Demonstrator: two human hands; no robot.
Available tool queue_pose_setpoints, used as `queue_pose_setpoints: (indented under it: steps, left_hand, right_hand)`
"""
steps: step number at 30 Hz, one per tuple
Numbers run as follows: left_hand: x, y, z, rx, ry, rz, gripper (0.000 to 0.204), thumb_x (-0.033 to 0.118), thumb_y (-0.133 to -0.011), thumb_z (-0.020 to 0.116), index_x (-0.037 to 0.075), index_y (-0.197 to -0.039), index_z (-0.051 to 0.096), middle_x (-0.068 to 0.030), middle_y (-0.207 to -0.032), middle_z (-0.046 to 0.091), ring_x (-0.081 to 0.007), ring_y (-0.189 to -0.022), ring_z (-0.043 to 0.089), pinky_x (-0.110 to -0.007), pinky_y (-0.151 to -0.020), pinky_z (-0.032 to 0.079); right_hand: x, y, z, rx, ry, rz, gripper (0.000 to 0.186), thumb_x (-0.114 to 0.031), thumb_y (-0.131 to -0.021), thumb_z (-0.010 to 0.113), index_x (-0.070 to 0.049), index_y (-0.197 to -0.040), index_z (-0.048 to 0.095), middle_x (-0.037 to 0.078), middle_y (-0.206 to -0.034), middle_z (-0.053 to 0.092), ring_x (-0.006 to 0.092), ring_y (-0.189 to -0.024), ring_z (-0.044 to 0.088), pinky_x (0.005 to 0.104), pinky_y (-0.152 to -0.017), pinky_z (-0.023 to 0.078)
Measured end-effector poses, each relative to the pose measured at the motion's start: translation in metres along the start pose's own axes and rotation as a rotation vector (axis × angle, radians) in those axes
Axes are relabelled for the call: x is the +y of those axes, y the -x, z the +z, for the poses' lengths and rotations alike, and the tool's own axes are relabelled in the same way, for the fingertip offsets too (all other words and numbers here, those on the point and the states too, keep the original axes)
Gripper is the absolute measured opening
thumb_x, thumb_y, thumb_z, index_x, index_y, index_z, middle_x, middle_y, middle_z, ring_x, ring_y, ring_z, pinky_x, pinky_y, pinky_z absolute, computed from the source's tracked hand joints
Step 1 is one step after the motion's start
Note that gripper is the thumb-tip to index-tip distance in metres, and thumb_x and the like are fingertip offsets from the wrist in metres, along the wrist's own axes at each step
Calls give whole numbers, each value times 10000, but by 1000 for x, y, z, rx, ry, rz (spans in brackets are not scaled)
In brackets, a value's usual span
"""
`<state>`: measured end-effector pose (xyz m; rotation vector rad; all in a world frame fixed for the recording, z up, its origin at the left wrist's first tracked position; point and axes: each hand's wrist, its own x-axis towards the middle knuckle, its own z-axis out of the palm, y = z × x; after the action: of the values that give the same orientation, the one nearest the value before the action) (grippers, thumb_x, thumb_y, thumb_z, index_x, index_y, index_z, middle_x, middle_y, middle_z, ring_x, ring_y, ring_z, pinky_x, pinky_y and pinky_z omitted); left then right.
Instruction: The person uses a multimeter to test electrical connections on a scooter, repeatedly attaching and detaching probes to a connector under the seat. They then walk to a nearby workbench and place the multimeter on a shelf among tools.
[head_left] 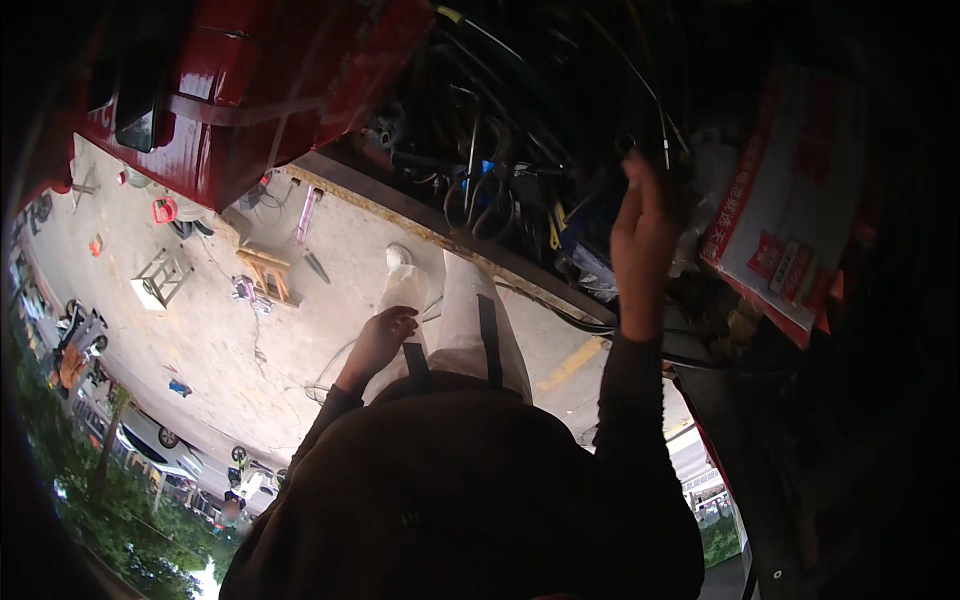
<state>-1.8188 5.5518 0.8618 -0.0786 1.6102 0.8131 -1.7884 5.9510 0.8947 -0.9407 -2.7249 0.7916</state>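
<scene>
Head cam, looking down past my own dark sleeves. My right hand (645, 225) is up at the far right, reaching into the dark compartment full of cables and hoses (490, 195). The fingers are raised and loosely spread, palm turned in, and I honestly can't tell whether they've got anything pinched; the thin wire (663, 140) hanging right at the fingertips may be touching them or just passing behind. That wire looks light and floppy, the sort of thing that slides through a loose pinch, so I'd grab it low between thumb and forefinger. The fatter black hoses beside it look stiffer and springy, better taken with the whole fist.

My left hand (383, 338) is down nearer me, fingers curled and resting against my leg in the pale trousers (470, 320), holding nothing that I can see. Right forearm is stretched nearly straight away from me; left elbow is bent, tucked in.

A printed red-and-white carton (790, 210) sits just right of the right hand. Far left on the concrete floor (210, 340) there's a small wooden stool (266, 270) and scattered bits.
</scene>
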Motion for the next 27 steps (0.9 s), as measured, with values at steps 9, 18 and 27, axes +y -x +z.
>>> queue_pose_setpoints:
  steps: [9,18,27]
  left_hand:
    - [-9,-2,-5,-1,-54,-8,306,169,-975,558,-25,-1204,617,-175,-1012,716,-235,-924,712,-329,-821,548]
    - [-18,-8,-10,-3,-17,36,288,125,-964,543,-23,-1200,612,-171,-991,712,-235,-882,704,-324,-790,545]
    - [157,8,-57,694,-469,1020,211,-75,-884,532,-48,-1068,631,-218,-1088,649,-377,-1087,619,-432,-952,493]
  right_hand:
    - [-17,74,47,-169,-232,103,276,79,-861,545,-48,-1098,609,124,-868,611,289,-799,627,381,-712,501]
    - [-32,72,75,-160,-327,202,324,-28,-955,544,-7,-1279,553,202,-1179,625,345,-1098,629,400,-905,529]
    - [-21,-16,76,147,201,162,489,-79,-888,607,98,-1324,476,265,-1386,456,376,-1293,473,439,-1032,465]
